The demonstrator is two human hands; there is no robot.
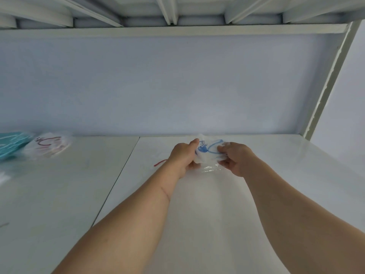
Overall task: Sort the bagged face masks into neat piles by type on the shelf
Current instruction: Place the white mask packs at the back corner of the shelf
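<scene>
I am holding one bagged mask with blue straps (208,150) between both hands, out over the right-hand panel of the shelf (197,214), near the back wall. My left hand (183,157) is gripping the bag's left edge, thumb on top and fingers curled beneath; my right hand (235,158) is pinching its right edge the same way. The bag looks to be just above or barely touching the shelf surface (I cannot tell which from this angle).

Judging progress, I am reading the sort as partly under way. Well apart to the left, near the back edge, a bagged mask with red straps (48,145) is lying beside a teal pack (11,144), the two touching or overlapping, which suggests piles by type are forming there. No blue-strap pile is showing under my hands, so this one is probably starting its own spot. A loose red strap end (161,162) is peeking out by my left wrist; what it belongs to is hidden. Something pale is blurring at the far left edge, too unclear to name, so more may be waiting.
</scene>
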